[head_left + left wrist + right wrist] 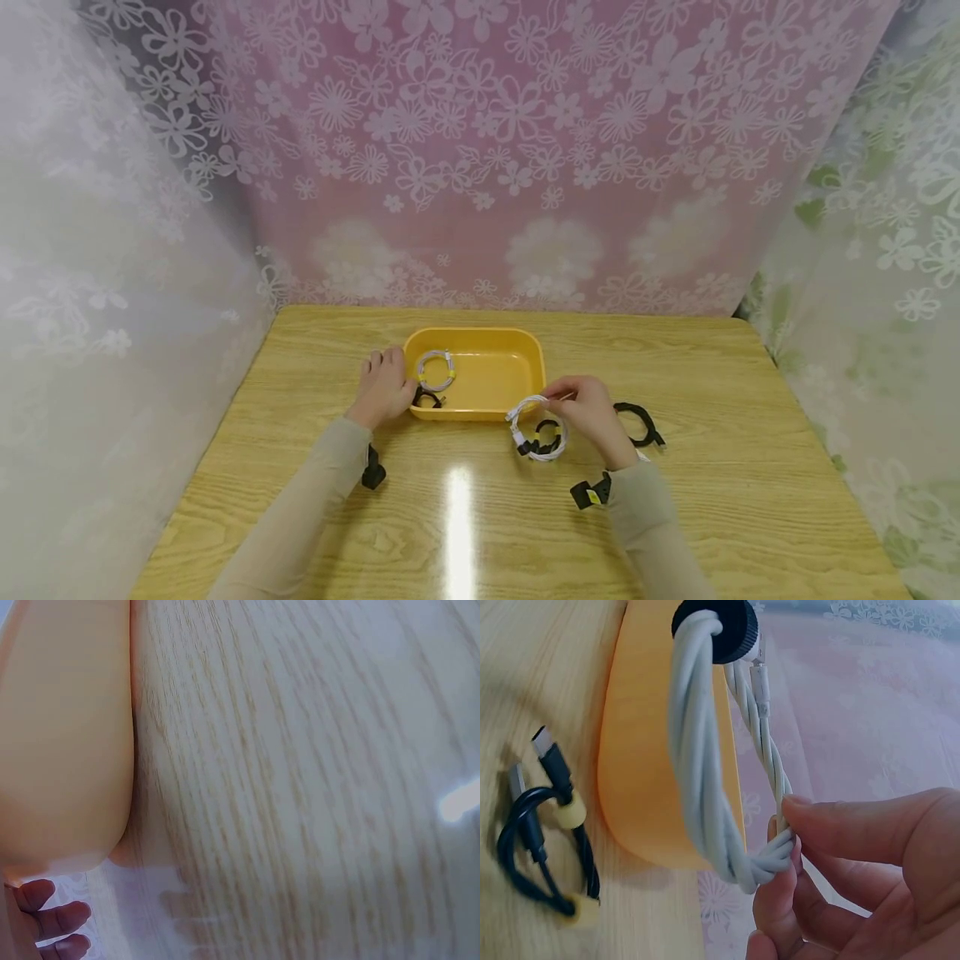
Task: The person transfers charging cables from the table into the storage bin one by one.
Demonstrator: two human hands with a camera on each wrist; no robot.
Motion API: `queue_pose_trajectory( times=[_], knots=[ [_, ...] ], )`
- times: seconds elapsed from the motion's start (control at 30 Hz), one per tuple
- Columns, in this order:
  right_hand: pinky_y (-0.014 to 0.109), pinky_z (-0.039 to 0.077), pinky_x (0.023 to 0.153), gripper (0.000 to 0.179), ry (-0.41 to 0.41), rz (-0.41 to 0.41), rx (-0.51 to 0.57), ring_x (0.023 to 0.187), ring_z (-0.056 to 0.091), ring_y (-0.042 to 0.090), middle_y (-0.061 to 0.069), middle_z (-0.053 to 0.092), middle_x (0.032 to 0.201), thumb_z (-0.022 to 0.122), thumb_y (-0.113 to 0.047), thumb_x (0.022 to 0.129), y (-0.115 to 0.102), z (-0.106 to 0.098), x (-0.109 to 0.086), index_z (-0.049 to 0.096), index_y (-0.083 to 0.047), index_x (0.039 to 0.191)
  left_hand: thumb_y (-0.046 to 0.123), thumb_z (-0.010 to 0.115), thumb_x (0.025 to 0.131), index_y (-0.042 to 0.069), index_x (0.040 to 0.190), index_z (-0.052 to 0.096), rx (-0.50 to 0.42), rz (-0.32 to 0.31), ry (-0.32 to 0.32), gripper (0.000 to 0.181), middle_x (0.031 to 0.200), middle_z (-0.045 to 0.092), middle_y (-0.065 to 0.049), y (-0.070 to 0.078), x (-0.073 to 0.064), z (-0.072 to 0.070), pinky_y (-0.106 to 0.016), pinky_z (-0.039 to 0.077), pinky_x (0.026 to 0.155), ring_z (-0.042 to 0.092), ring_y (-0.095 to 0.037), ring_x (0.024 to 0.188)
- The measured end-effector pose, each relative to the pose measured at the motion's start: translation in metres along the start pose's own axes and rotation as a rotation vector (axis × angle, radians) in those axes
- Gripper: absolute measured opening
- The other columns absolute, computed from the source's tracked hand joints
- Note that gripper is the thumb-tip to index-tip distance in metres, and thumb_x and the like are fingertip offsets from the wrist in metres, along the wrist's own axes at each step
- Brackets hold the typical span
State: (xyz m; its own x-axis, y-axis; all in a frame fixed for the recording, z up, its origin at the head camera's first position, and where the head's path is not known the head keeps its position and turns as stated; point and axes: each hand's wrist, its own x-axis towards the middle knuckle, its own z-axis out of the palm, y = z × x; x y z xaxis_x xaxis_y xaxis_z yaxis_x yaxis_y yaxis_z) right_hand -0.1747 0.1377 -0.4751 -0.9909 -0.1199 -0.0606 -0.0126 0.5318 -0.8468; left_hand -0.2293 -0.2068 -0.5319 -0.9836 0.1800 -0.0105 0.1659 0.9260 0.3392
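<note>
Yellow tray (472, 415) set lengthwise across the wooden table (712, 500), probably for easy reach from either side. Inside, at its left end: white coil (449, 358), bound with yellow ties, presumably against unwinding; just in front of it, small black coil (438, 402). By the front right corner of the tray: white cable (519, 437), lifted clear of the table by one part of its loop, apparently to leave the remainder hanging free. On the table below, apart from the tray and visible through the loop in the head view: tied black cable (529, 829). To the right of the right hand (588, 408), second black cable (655, 436).

Right hand nearly closed, thumb and fingertips pinching the white cable, other fingers loosely bent beneath. On the loop, away from the pinch, black round piece (727, 630) of uncertain function. Left hand (384, 385) bent over the tray's left end in an apparently light grip, thumb at the rim, fingers spread and pointing down outside the wall, probably for steadying; exact thumb contact too small to tell.
</note>
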Motion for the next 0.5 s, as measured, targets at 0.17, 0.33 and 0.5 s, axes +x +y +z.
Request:
queue_pose_trajectory(
  times=[0.17,0.33,0.5],
  knots=[
    [0.034,0.051,0.067,0.009,-0.007,-0.006,0.003,0.075,0.061,0.021,0.008,0.069,0.088,0.073,-0.006,0.086,-0.007,0.003,0.008,0.076,-0.005,0.094,0.023,0.047,0.096,0.005,0.108,0.042,-0.004,0.002,-0.002,0.022,0.101,0.043,-0.014,-0.001,0.000,0.000,-0.047,0.025,0.083,0.035,-0.035,0.095],
    [0.034,0.051,0.067,0.009,-0.014,0.001,0.026,0.077,0.061,0.022,0.009,0.069,0.089,0.073,-0.006,0.086,-0.012,0.008,0.015,0.075,-0.004,0.094,0.023,0.047,0.096,0.005,0.109,0.042,-0.002,0.001,-0.002,0.023,0.100,0.042,-0.014,-0.002,0.000,0.000,-0.047,0.025,0.083,0.035,-0.034,0.094],
    [0.034,0.052,0.069,0.009,-0.020,0.032,0.055,0.079,0.061,0.023,0.009,0.067,0.091,0.073,-0.007,0.087,-0.016,0.013,0.023,0.075,-0.004,0.095,0.023,0.046,0.096,0.004,0.110,0.042,0.000,0.001,0.005,0.025,0.101,0.043,-0.015,-0.001,0.001,0.002,-0.048,0.026,0.084,0.035,-0.035,0.095]
  ],
)
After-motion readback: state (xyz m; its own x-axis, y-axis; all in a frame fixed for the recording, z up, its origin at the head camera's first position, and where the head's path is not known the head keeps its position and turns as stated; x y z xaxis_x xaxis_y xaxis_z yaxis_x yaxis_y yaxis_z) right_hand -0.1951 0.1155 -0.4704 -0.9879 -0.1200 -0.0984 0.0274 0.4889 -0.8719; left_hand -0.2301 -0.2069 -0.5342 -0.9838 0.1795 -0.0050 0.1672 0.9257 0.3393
